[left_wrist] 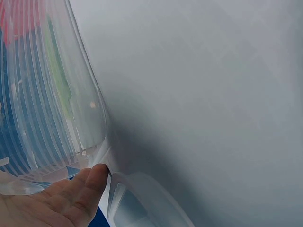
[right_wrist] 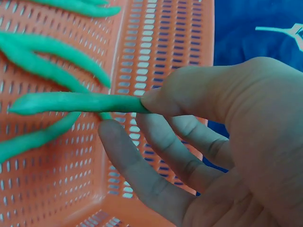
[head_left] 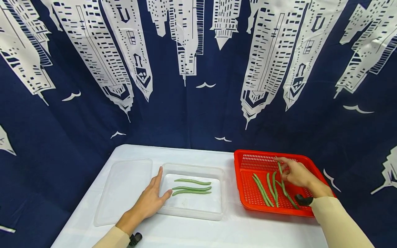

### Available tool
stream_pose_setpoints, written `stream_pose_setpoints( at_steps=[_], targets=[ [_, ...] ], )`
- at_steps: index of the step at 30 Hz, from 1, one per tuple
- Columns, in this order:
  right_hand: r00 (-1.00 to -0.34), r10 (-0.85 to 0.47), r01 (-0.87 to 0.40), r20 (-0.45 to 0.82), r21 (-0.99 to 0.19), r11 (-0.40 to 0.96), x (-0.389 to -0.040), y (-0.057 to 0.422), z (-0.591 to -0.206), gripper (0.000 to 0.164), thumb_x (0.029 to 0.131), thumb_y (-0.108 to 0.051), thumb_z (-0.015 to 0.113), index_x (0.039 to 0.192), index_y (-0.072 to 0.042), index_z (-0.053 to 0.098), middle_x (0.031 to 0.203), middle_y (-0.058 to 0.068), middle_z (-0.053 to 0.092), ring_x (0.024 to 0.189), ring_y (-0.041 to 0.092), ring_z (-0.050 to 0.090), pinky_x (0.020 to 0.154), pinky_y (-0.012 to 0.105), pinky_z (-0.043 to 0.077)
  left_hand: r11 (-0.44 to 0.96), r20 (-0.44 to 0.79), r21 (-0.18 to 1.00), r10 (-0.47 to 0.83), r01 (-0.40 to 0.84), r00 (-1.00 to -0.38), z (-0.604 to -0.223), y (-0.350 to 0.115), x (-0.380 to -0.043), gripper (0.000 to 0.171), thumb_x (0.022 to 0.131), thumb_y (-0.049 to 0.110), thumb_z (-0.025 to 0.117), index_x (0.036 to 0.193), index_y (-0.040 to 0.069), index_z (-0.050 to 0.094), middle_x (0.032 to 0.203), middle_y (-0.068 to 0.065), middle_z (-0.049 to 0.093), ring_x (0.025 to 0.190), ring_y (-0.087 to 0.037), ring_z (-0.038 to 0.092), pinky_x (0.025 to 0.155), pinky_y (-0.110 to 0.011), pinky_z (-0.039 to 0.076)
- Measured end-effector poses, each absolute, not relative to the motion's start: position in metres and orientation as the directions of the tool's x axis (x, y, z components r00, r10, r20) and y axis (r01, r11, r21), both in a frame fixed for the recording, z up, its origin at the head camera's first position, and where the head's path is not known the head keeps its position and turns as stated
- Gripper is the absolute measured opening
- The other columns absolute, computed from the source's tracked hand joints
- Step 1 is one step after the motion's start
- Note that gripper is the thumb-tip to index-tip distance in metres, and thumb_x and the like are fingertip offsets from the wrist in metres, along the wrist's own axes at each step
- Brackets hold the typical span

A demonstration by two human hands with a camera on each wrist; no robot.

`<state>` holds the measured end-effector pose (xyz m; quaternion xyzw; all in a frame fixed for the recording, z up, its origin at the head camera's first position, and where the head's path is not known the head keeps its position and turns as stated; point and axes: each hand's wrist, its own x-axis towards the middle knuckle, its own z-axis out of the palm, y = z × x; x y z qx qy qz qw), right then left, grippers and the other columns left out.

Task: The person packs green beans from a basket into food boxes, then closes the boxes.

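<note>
My right hand is over the red perforated basket. Between thumb and fingertips it pinches one end of a green bean, which points away over the others. Several more green beans lie loose in the basket. On the left, my left hand rests against the left wall of the clear plastic container, fingers extended and thumb over its rim. Inside the container, three green beans lie crosswise, roughly parallel. The left wrist view shows this hand's fingers along the container's ribbed outer side.
A flat translucent lid lies left of the container, close to my left forearm. All stand on a white table. A dark blue cloth with white building prints hangs behind the table.
</note>
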<state>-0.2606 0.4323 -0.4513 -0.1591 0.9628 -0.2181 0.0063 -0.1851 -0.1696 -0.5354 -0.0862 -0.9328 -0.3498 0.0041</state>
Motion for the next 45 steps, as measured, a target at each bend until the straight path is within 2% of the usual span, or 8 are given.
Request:
stream_pose_setpoints(
  at_steps=[9, 18, 27, 30, 34, 37, 40, 45],
  targets=[
    [-0.946, -0.316, -0.316, 0.073, -0.431, 0.845, -0.257, 0.403, -0.437, 0.080, 0.093, 0.011, 0.081, 0.168, -0.001, 0.056, 0.121, 0.022, 0.075, 0.084, 0.018, 0.062, 0.067, 0.027, 0.050, 0.747, 0.073, 0.644, 0.157, 0.167, -0.985, -0.534, -0.170, -0.186, 0.104, 0.115, 0.042, 0.071, 0.190, 0.016, 0.002, 0.185, -0.033, 0.038, 0.166, -0.058, 0.049, 0.134, -0.075, 0.043],
    [-0.936, -0.335, -0.346, 0.105, -0.446, 0.825, -0.249, 0.369, -0.422, 0.078, 0.095, 0.007, 0.080, 0.169, -0.004, 0.058, 0.125, 0.018, 0.076, 0.096, 0.023, 0.065, 0.072, 0.027, 0.052, 0.736, 0.085, 0.653, 0.164, 0.179, -0.983, -0.535, -0.168, -0.187, 0.104, 0.114, 0.043, 0.071, 0.190, 0.016, 0.004, 0.185, -0.031, 0.039, 0.166, -0.057, 0.049, 0.133, -0.075, 0.044],
    [-0.908, -0.395, -0.416, 0.142, -0.421, 0.806, -0.237, 0.342, -0.420, 0.077, 0.096, 0.007, 0.082, 0.169, -0.009, 0.060, 0.143, 0.017, 0.075, 0.099, 0.018, 0.065, 0.076, 0.026, 0.057, 0.723, 0.079, 0.667, 0.170, 0.179, -0.982, -0.538, -0.161, -0.190, 0.105, 0.114, 0.045, 0.071, 0.190, 0.018, 0.004, 0.186, -0.029, 0.039, 0.167, -0.055, 0.049, 0.134, -0.074, 0.044],
    [-0.890, -0.424, -0.455, 0.169, -0.400, 0.796, -0.234, 0.332, -0.422, 0.079, 0.094, 0.009, 0.082, 0.168, -0.011, 0.062, 0.149, 0.017, 0.076, 0.107, 0.021, 0.070, 0.088, 0.037, 0.066, 0.722, 0.086, 0.666, 0.173, 0.186, -0.981, -0.539, -0.160, -0.191, 0.106, 0.113, 0.045, 0.072, 0.190, 0.016, 0.005, 0.184, -0.030, 0.041, 0.167, -0.054, 0.049, 0.134, -0.073, 0.044],
    [-0.875, -0.449, -0.483, 0.182, -0.397, 0.780, -0.231, 0.315, -0.424, 0.080, 0.093, 0.012, 0.079, 0.168, -0.014, 0.063, 0.151, 0.015, 0.076, 0.110, 0.023, 0.071, 0.093, 0.041, 0.067, 0.724, 0.087, 0.664, 0.173, 0.187, -0.981, -0.540, -0.160, -0.190, 0.106, 0.113, 0.043, 0.072, 0.190, 0.015, 0.005, 0.184, -0.030, 0.041, 0.167, -0.054, 0.050, 0.134, -0.073, 0.044],
    [-0.866, -0.467, -0.496, 0.177, -0.425, 0.758, -0.230, 0.300, -0.424, 0.080, 0.094, 0.013, 0.077, 0.167, -0.017, 0.063, 0.142, 0.012, 0.078, 0.102, 0.020, 0.068, 0.077, 0.028, 0.061, 0.728, 0.079, 0.661, 0.170, 0.179, -0.982, -0.540, -0.162, -0.189, 0.106, 0.114, 0.043, 0.072, 0.190, 0.016, 0.004, 0.185, -0.030, 0.040, 0.167, -0.054, 0.049, 0.134, -0.073, 0.044],
    [-0.850, -0.492, -0.522, 0.188, -0.428, 0.738, -0.230, 0.285, -0.425, 0.074, 0.095, 0.013, 0.077, 0.163, -0.015, 0.065, 0.132, 0.011, 0.079, 0.098, 0.019, 0.067, 0.073, 0.025, 0.059, 0.730, 0.076, 0.661, 0.165, 0.174, -0.983, -0.540, -0.165, -0.188, 0.105, 0.114, 0.042, 0.072, 0.190, 0.015, 0.004, 0.185, -0.030, 0.039, 0.166, -0.055, 0.049, 0.134, -0.074, 0.044],
    [-0.805, -0.547, -0.592, 0.230, -0.379, 0.712, -0.231, 0.259, -0.424, 0.060, 0.096, 0.010, 0.078, 0.153, -0.007, 0.071, 0.122, 0.007, 0.082, 0.102, 0.018, 0.076, 0.089, 0.036, 0.069, 0.730, 0.083, 0.660, 0.161, 0.175, -0.984, -0.538, -0.169, -0.186, 0.106, 0.114, 0.043, 0.072, 0.190, 0.015, 0.004, 0.185, -0.032, 0.038, 0.167, -0.057, 0.048, 0.134, -0.075, 0.043]
  ],
)
